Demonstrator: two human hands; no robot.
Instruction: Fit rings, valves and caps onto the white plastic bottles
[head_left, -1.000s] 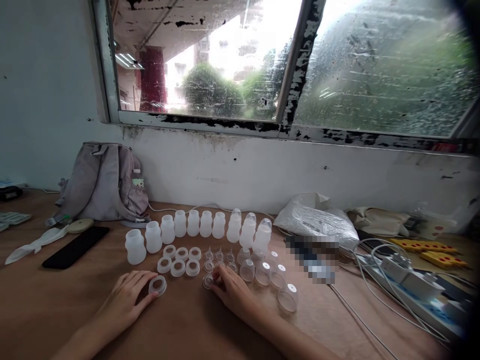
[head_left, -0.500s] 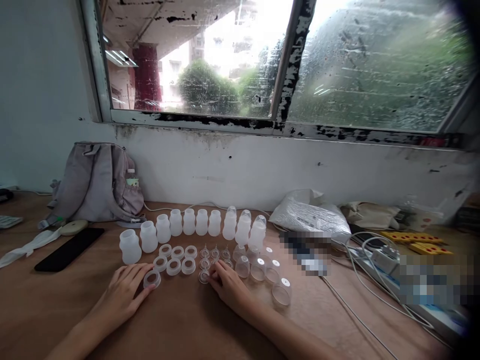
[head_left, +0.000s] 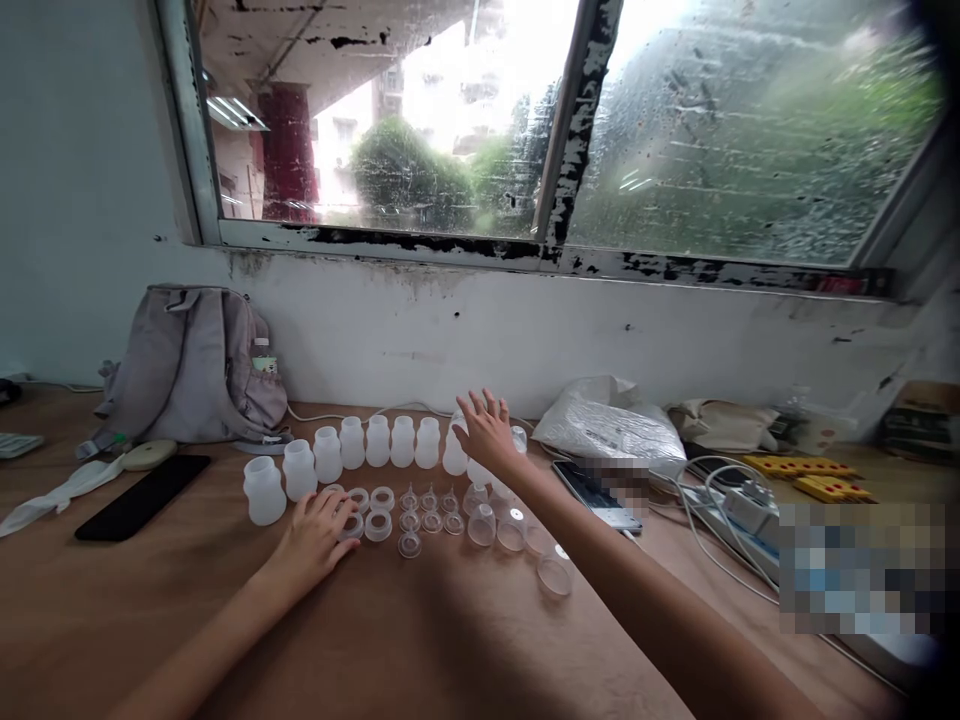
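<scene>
My left hand (head_left: 316,528) lies low over the white ring collars at the left of their group, fingers stretched and thumb apart. It partly covers several of them; a collar (head_left: 378,525) to its right shows fully. My right hand (head_left: 489,432) is open, fingers spread, at the capped bottles on the right end of the bottle row. It hides much of them, and I cannot tell if it touches one. Clear bottle nipples (head_left: 409,544) stand in small rows between the hands. Clear domed caps (head_left: 555,575) stand below my right forearm, some hidden by it.
Frosted bottles (head_left: 352,443) without caps curve along the back of the table. A grey backpack (head_left: 195,365) and a black phone-like slab (head_left: 142,497) are at left. At right lie a silvery plastic bag (head_left: 611,430), a smartphone (head_left: 592,495), cables and a power strip (head_left: 731,530).
My right hand has left the nipples and moved up and back to the capped bottles, its fingers spreading. My left hand has slid right and slightly back, over more of the collars.
</scene>
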